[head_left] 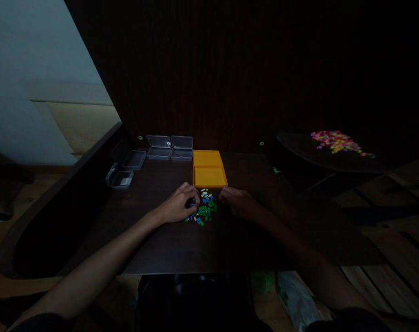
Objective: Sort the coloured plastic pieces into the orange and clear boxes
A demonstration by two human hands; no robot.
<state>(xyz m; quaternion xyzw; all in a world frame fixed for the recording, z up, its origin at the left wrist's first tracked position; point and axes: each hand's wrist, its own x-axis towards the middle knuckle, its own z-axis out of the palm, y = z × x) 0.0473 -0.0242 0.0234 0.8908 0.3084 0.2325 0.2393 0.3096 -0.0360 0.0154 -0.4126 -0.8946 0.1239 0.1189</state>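
A small pile of tiny green, blue and yellow pieces [204, 210] lies on the dark wooden table [181, 244], just in front of an open orange box [209, 174]. My left hand [179, 204] rests at the pile's left edge with its fingers curled into the pieces. My right hand [236, 202] sits in shadow at the pile's right side, fingers bent toward the pieces. Whether either hand grips a piece is hidden.
Several clear plastic cases stand open at the back left: a pair [170, 147], one [134, 159] and one [120, 179]. A heap of pink and yellow pieces [335, 141] lies on a dark surface at the right. Bags lie on the floor under the table's front edge.
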